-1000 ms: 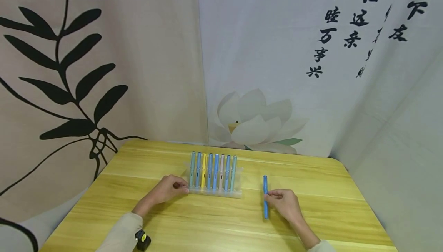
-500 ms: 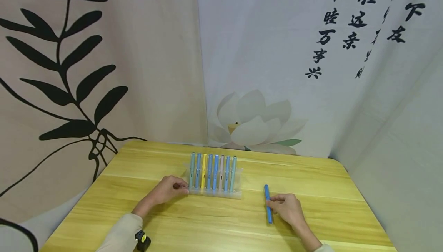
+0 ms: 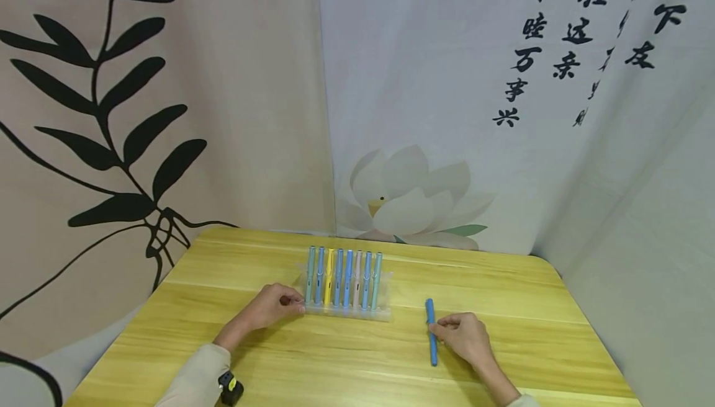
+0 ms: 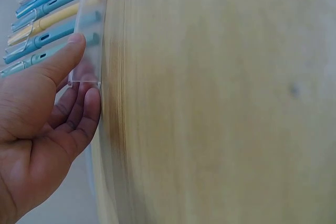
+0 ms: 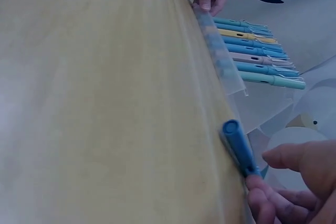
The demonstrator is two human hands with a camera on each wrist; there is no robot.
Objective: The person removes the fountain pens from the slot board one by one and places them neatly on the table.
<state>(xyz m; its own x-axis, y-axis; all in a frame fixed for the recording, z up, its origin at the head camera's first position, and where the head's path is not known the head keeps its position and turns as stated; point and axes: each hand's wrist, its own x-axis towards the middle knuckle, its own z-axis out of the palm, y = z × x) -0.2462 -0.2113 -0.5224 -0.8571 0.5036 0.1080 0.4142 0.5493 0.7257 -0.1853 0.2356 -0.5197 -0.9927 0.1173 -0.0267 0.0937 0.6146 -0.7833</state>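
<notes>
My left hand (image 3: 275, 305) holds the near left corner of a clear plastic pen rack (image 3: 349, 312); in the left wrist view, the thumb (image 4: 68, 56) lies over its edge and the fingers curl beneath. Several pens stand side by side in the rack: green, blue, pink and a yellow one (image 3: 329, 277). To the right, my right hand (image 3: 463, 334) holds a blue pen (image 3: 431, 311) around its middle, close over the table. In the right wrist view, this pen (image 5: 239, 142) points one end at the camera, and the fingers partly cover its other end.
The wooden table (image 3: 346, 376) reaches back to a curtain (image 3: 424, 84) printed with a lotus and characters. A leafy plant print covers the left curtain (image 3: 257, 115). A black device (image 3: 230, 388) is strapped at the left wrist.
The blue pen and my right hand have moved slightly toward me, and the pen has turned a little. My left hand stays at the rack.
</notes>
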